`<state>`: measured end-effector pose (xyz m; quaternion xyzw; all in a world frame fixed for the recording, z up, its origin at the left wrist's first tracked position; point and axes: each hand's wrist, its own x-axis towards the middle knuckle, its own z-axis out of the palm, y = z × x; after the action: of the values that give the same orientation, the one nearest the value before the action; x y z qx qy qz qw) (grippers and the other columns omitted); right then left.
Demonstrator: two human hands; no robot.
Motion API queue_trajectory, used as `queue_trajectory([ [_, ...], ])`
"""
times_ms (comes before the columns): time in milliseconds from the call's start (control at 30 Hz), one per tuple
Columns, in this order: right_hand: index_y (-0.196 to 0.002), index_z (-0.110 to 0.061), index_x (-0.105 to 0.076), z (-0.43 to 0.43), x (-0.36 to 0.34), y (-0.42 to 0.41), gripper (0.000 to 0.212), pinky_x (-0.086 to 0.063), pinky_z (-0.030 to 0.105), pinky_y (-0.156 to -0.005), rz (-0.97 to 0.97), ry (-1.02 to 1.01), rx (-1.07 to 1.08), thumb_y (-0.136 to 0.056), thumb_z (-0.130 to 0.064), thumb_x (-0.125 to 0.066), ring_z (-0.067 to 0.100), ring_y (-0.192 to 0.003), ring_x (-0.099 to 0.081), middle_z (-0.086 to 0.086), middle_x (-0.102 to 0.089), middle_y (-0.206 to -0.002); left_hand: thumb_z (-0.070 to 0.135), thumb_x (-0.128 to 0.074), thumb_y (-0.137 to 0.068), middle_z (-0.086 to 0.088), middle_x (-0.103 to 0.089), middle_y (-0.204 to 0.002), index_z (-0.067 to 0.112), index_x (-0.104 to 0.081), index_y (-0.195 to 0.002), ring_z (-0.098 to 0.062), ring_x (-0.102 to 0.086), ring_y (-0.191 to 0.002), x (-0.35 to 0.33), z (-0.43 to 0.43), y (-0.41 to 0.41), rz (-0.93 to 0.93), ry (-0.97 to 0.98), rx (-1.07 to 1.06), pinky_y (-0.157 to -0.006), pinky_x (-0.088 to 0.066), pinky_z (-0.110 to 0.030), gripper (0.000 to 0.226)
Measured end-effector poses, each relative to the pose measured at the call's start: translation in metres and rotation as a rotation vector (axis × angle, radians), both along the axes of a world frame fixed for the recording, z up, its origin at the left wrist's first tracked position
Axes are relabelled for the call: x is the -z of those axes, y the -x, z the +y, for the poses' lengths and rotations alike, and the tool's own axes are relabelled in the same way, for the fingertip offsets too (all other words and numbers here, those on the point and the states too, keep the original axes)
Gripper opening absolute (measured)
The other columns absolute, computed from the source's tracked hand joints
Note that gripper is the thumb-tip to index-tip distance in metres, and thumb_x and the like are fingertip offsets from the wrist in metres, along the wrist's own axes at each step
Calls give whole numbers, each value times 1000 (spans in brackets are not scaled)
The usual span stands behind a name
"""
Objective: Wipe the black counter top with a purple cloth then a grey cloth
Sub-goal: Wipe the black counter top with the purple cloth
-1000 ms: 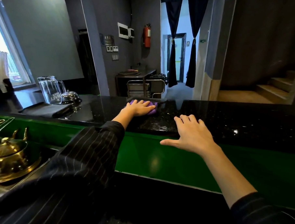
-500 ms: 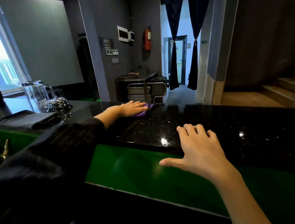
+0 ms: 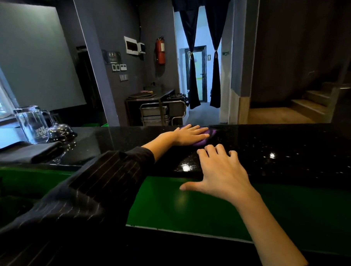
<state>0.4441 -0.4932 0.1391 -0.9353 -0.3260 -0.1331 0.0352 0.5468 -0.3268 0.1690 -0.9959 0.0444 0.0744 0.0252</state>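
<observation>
Glossy black stone forms the counter (image 3: 290, 150), speckled and catching small points of light, with a green panel (image 3: 187, 205) running below its near edge. On it, toward the far edge, the left hand (image 3: 187, 134) lies flat, palm down, its fingers (image 3: 200, 132) straight and close together, pressing on the purple cloth (image 3: 207, 136); only a strip of the cloth shows past the fingertips and under the palm, and it looks blurred. That arm wears a dark pinstriped sleeve (image 3: 108, 176) pushed back from the wrist. Just beside it, nearer the camera, the right hand (image 3: 223, 173) rests open on the counter's front edge: its fingers (image 3: 216, 152) are spread and slightly curled onto the black top, while the thumb (image 3: 190, 186) hangs out over the green panel. It holds nothing. Well apart on the left end of the counter stand a clear glass jug (image 3: 33, 124) with white lettering and, touching or just beside it, a shiny metal bell (image 3: 61, 131); a folded dark grey cloth (image 3: 27, 151) lies in front of them. Beyond the counter are a metal trolley (image 3: 161, 112), a red fire extinguisher (image 3: 160, 50) on the grey wall, dark tied curtains (image 3: 194, 73) at a doorway, and wooden steps (image 3: 312, 104) on the right.
</observation>
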Motion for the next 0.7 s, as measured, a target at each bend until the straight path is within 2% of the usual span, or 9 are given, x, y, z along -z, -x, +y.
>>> queue_trajectory([
  [67, -144, -18, -39, -6, -3, 4, 108, -32, 46, -109, 70, -52, -54, -63, -90, -45, 23, -135, -34, 1, -40, -147, 41, -20, -101, 1, 3, -161, 33, -3, -150, -29, 8, -147, 3, 2, 21, -14, 111, -2, -115, 0, -58, 53],
  [167, -140, -24, -47, -29, -15, 10, 96, -36, 39, -104, 231, -265, -88, -66, -85, -51, 17, -131, -39, -3, -48, -142, 51, -15, -98, 4, 1, -161, 37, -3, -149, -24, 7, -148, 6, 19, 60, -12, 122, 50, -116, 0, -56, 54],
  [300, -144, -19, -41, -66, -17, 5, 102, -32, 46, -112, 100, -197, 90, -67, -86, -46, 27, -134, -38, 5, -44, -146, 73, -12, -82, 7, -4, -161, 42, -5, -146, -21, 4, -148, 9, 70, 98, -59, 149, -7, -117, -2, -58, 72],
  [400, -149, -16, -31, -77, -2, 4, 105, -29, 50, -113, 68, -6, 178, -70, -84, -45, 33, -139, -31, 11, -35, -151, 43, -23, -98, 1, -1, -161, 37, 3, -143, -32, -1, -148, 14, 92, 103, -146, 149, -171, -115, -13, -61, 52],
  [433, -148, -15, -31, -77, 3, 3, 104, -30, 51, -112, 38, 19, 190, -71, -84, -45, 33, -138, -31, 12, -35, -151, 47, -21, -97, 1, -3, -161, 39, -3, -146, -34, -2, -148, 15, 87, 103, -153, 121, -226, -115, -13, -62, 53],
  [500, -145, -15, -33, -75, 4, 4, 101, -32, 52, -110, 17, 16, 219, -73, -84, -42, 34, -137, -32, 12, -37, -149, 68, -12, -85, 3, -7, -161, 40, -14, -148, -34, -2, -148, 13, 64, 102, -150, 94, -284, -114, -8, -64, 69],
  [600, -142, -14, -36, -72, 2, 4, 100, -33, 53, -107, -2, 19, 246, -72, -85, -41, 34, -135, -34, 13, -38, -146, 69, -20, -88, 0, -8, -161, 33, -30, -145, -30, 4, -148, 12, 20, 107, -235, 165, -267, -113, 0, -64, 68],
  [633, -142, -14, -37, -72, 2, 4, 100, -34, 52, -106, -14, 10, 250, -72, -86, -41, 34, -135, -35, 13, -39, -146, 68, -23, -88, -2, -11, -160, 32, -39, -141, -30, 2, -148, 11, 9, 111, -293, 179, -238, -113, -1, -64, 66],
  [700, -141, -15, -39, -72, 4, 4, 101, -35, 51, -104, -30, -10, 258, -70, -86, -42, 33, -133, -37, 13, -41, -145, 73, -28, -84, -11, -30, -147, 27, -51, -131, -33, -19, -140, 12, -8, 124, -374, 166, -176, -114, -14, -58, 69],
])
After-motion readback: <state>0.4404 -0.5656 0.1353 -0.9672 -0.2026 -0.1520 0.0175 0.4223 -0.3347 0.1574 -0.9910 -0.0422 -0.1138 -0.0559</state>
